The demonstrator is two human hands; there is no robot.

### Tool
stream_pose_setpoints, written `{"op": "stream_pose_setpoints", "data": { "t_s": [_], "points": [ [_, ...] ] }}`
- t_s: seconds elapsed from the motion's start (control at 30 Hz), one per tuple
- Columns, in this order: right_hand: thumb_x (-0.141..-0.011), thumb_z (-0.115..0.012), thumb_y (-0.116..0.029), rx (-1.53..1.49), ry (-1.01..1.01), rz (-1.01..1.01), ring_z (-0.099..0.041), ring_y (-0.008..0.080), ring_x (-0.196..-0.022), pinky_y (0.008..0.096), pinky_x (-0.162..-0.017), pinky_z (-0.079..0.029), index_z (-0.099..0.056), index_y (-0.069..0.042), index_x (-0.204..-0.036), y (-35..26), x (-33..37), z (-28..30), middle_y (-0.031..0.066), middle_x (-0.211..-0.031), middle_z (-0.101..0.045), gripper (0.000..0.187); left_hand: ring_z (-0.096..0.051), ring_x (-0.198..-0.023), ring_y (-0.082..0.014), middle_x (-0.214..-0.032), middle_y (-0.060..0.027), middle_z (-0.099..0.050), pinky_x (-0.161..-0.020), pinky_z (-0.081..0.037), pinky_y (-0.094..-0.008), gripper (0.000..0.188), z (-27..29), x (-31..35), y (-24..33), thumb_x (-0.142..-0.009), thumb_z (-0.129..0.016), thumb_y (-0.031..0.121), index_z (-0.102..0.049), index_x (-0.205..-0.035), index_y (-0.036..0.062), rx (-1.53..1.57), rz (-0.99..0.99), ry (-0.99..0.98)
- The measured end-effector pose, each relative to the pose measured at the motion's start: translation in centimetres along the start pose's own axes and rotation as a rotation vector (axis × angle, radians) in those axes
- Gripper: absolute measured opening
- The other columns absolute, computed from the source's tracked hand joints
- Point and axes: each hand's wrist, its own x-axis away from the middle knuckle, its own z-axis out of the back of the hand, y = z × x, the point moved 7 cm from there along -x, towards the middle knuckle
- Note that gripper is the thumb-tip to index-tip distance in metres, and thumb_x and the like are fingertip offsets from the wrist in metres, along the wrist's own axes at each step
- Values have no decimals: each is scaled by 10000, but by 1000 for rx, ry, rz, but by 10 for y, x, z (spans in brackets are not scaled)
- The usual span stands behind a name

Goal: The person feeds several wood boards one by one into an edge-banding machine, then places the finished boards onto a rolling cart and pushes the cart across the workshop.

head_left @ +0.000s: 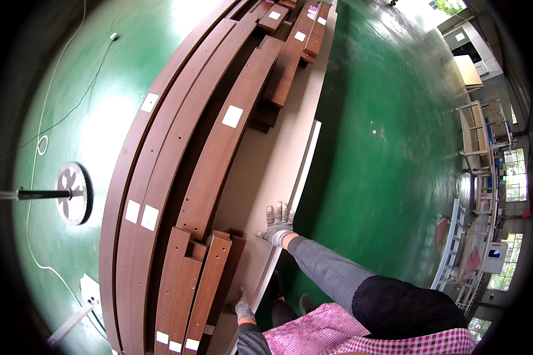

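Note:
My right hand, in a grey-white knit glove, lies with spread fingers on a long pale board, close to its right edge. Farther down the same board, my left hand rests on it, gloved too, its fingers partly visible and stretched out. Just left of my hands lie short brown wooden pieces with drilled holes and small white labels. Beyond them a longer brown board carries a white label. A narrow pale strip runs along the right edge of the pale board.
Long brown boards stretch along the left side of the stack. Left of it, a round-based stand and a pale cable are on the green floor. At the far right stand racks and a light blue ladder.

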Motion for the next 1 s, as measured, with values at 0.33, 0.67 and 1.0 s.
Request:
{"op": "stream_pose_setpoints", "data": {
  "t_s": [0.33,0.67,1.0],
  "points": [
    [-731,-436,-630,5,-103,5,176,355,-1281,556,-973,110,3,-109,-1370,7,-5,14,204,-1399,124,934,-459,-1050,-281,-1059,-177,-551,-917,-345,-338,553,-8,51,-4,-793,-501,474,-577,-1011,-28,-991,-238,6],
    [-707,-456,-642,36,-61,59,172,374,-1277,583,-966,84,8,-86,-1366,9,-11,21,216,-1398,109,980,-471,-1007,-264,-1040,-160,-555,-879,-362,-333,523,-20,47,-16,-796,-506,455,-575,-1008,-19,-662,-267,-85],
    [-662,-497,-668,98,-120,47,186,384,-1270,574,-978,59,33,-65,-1361,3,-3,36,235,-1390,122,1064,-482,-964,-247,-1021,-144,-559,-841,-379,-327,494,-39,41,-29,-799,-510,435,-573,-1006,-9,-503,-259,-185]
  ]
}}
